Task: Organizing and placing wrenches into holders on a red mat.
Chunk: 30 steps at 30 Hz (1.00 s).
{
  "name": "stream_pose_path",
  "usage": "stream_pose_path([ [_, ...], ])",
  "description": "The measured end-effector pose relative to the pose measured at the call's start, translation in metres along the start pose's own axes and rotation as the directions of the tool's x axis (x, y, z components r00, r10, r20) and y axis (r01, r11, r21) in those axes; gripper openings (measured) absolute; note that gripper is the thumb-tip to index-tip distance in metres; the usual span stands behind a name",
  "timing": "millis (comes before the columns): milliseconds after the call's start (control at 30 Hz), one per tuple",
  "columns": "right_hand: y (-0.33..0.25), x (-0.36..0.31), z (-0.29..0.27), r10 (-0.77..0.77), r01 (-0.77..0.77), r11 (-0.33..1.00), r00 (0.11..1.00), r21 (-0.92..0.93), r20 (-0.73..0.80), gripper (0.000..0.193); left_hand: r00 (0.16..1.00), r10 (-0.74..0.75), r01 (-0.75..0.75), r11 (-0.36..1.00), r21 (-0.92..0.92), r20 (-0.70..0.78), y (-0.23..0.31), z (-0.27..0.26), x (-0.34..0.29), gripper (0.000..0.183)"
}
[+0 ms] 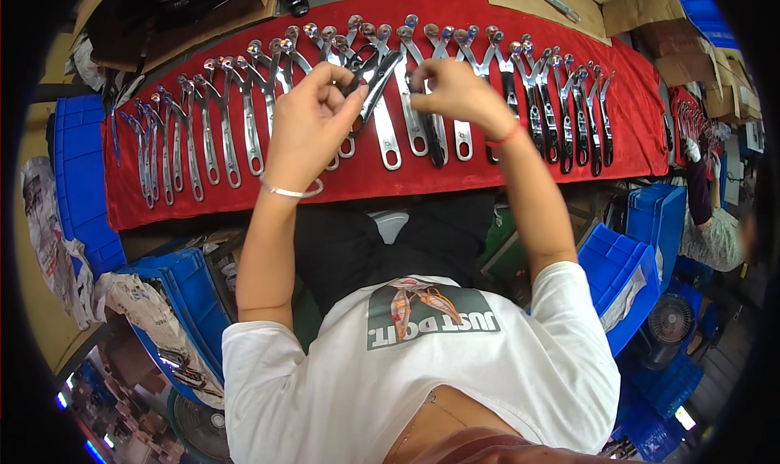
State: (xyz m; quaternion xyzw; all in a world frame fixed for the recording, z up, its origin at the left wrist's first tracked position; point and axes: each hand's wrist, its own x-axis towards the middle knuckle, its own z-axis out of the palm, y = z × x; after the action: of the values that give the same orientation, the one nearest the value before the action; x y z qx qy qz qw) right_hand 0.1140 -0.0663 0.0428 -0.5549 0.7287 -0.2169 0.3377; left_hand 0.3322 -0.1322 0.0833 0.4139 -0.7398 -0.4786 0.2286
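Note:
My left hand [313,123] is closed round one or more long, glossy black handle pieces [380,86], held slanting above the table. Close by on the right, my right hand [459,94] has its thumb and fingers pinched together. Whether anything small is between them cannot be made out. Beneath both hands lies a row of chrome Y-shaped hand tools [386,135], with round knobs on the forked ends and a slot at the handle end. Toward the right, several tools carry black handle pieces [566,135]; those on the left show bare metal [229,143].
A red cloth [349,186] covers the table under the tools. Cardboard [548,9] lies along the far edge. Blue crates stand at the left [85,163] and right [613,261] of my body. Another person [715,232] is at the far right. A fan [670,322] stands at lower right.

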Motion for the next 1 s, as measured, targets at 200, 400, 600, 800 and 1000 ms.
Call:
stream_pose_path([
  [200,0.018,-0.065,-0.065,-0.214,0.274,0.958,0.872,0.078,-0.440,0.022,0.962,0.215,-0.186,0.967,-0.172,0.168,0.019,0.034,-0.009,0.017],
  [400,0.048,-0.094,-0.051,-0.595,0.501,0.797,0.748,-0.339,-0.295,0.023,0.814,0.555,-0.575,0.734,0.361,0.171,-0.032,0.104,-0.028,0.017],
  [600,0.085,-0.097,-0.008,-0.756,0.593,0.478,0.654,-0.648,0.041,0.016,0.796,0.584,-0.595,0.706,0.384,0.159,-0.052,0.123,-0.044,0.018],
  [800,0.096,-0.100,0.000,-0.747,0.617,0.446,0.655,-0.648,0.110,0.017,0.790,0.581,-0.604,0.681,0.414,0.197,-0.064,0.132,-0.050,0.018],
  [1000,0.076,-0.104,0.002,-0.654,0.572,0.572,0.751,-0.588,0.094,0.019,0.792,0.574,-0.590,0.629,0.506,0.209,-0.066,0.136,-0.057,0.017],
])
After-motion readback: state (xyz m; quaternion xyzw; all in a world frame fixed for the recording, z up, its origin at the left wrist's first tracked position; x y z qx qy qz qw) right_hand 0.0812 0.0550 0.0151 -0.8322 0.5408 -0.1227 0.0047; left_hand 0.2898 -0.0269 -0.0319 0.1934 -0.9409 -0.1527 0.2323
